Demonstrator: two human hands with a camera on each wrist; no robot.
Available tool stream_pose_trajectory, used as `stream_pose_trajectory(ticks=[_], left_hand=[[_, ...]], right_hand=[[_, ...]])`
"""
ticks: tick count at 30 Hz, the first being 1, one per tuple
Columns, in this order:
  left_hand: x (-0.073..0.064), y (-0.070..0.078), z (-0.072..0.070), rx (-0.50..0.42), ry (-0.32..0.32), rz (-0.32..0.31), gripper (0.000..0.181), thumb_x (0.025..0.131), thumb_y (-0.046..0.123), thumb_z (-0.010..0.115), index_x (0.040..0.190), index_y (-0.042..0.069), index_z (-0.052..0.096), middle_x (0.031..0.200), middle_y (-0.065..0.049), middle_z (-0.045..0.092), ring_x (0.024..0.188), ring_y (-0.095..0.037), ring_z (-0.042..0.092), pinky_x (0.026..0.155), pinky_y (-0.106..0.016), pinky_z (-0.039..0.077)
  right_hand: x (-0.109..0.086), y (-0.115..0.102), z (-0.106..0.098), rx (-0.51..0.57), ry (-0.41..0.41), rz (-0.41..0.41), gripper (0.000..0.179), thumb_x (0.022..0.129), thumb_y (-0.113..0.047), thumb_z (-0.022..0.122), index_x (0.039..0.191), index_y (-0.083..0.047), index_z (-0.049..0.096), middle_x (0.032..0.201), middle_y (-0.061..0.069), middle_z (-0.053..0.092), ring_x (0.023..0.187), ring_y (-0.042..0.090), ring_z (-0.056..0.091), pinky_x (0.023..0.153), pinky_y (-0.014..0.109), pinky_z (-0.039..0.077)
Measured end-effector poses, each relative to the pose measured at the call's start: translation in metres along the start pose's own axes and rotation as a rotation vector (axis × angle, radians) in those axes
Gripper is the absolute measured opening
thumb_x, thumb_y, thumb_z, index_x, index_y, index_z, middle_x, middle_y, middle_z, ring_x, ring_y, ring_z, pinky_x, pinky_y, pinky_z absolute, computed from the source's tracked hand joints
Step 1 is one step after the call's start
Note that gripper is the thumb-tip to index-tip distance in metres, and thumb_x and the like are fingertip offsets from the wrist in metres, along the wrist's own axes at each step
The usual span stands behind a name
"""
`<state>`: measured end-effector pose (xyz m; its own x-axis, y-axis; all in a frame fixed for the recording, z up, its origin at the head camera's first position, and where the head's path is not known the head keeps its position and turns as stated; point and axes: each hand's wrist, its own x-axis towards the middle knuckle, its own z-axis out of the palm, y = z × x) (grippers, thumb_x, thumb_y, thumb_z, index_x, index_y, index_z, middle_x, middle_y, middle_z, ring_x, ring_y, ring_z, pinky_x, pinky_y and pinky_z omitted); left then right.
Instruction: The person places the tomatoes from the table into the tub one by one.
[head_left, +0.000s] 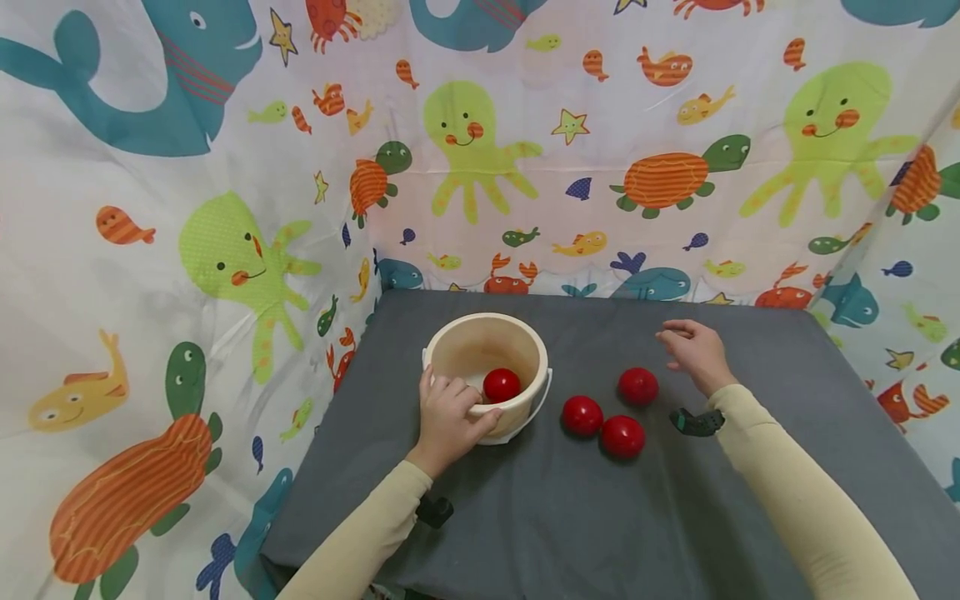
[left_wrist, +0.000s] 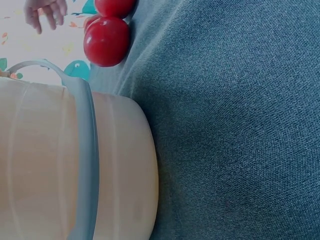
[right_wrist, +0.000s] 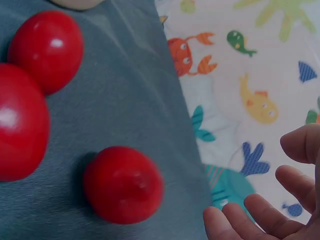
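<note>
A cream bucket [head_left: 487, 333] stands on the table with its handle [left_wrist: 87, 150] hanging down its side. My left hand [head_left: 450, 417] grips the near rim, fingers over the edge. Inside the bucket lies one shiny red round fruit [head_left: 502, 385]. To the right, two more red fruits, a left one [head_left: 582, 416] and a front one [head_left: 622, 437], sit close together. Another red fruit [head_left: 638, 387], slightly dimpled on top in the right wrist view, lies just behind them. My right hand [head_left: 697, 354] is raised beyond it to the right, fingers loosely bent, holding nothing.
A dark grey cloth [head_left: 525, 517] covers the table. Curtains [head_left: 510, 242] printed with sea animals hang along the back, left and right sides. Dark wrist cameras, one on the left [head_left: 435, 510] and one on the right [head_left: 697, 422], sit below the hands.
</note>
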<state>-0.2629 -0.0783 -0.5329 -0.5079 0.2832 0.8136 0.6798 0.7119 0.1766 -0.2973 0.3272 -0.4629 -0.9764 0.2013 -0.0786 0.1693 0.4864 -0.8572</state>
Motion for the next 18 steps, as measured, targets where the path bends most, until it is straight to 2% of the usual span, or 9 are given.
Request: stream_pose_trajectory(ticks=[9, 13, 18], left_hand=[[0.0, 0.0, 0.0, 0.001, 0.01, 0.005, 0.034, 0.087, 0.044, 0.069, 0.069, 0.016, 0.065, 0.071, -0.003, 0.063, 0.076, -0.023, 0.054, 0.105, -0.073, 0.037], [0.001, 0.0, -0.001, 0.0, 0.011, 0.004, 0.032, 0.084, 0.042, 0.071, 0.069, 0.015, 0.065, 0.071, -0.003, 0.064, 0.076, -0.023, 0.055, 0.104, -0.073, 0.038], [0.001, 0.001, -0.002, 0.0, -0.006, -0.004, 0.03, 0.083, 0.042, 0.073, 0.07, 0.016, 0.066, 0.072, -0.003, 0.064, 0.077, -0.023, 0.056, 0.105, -0.073, 0.037]], right_hand=[[0.002, 0.033, 0.018, -0.023, -0.051, 0.072, 0.062, 0.105, -0.04, 0.047, 0.15, 0.001, 0.044, 0.148, 0.03, 0.051, 0.125, 0.044, 0.057, 0.09, 0.044, 0.061], [0.002, 0.041, 0.027, -0.042, -0.059, 0.111, 0.061, 0.103, -0.04, 0.049, 0.149, 0.0, 0.045, 0.149, 0.03, 0.05, 0.115, 0.04, 0.062, 0.087, 0.04, 0.062], [0.004, 0.055, 0.04, -0.075, -0.078, 0.139, 0.06, 0.101, -0.038, 0.052, 0.147, 0.0, 0.048, 0.146, 0.031, 0.051, 0.109, 0.034, 0.063, 0.074, 0.028, 0.06]])
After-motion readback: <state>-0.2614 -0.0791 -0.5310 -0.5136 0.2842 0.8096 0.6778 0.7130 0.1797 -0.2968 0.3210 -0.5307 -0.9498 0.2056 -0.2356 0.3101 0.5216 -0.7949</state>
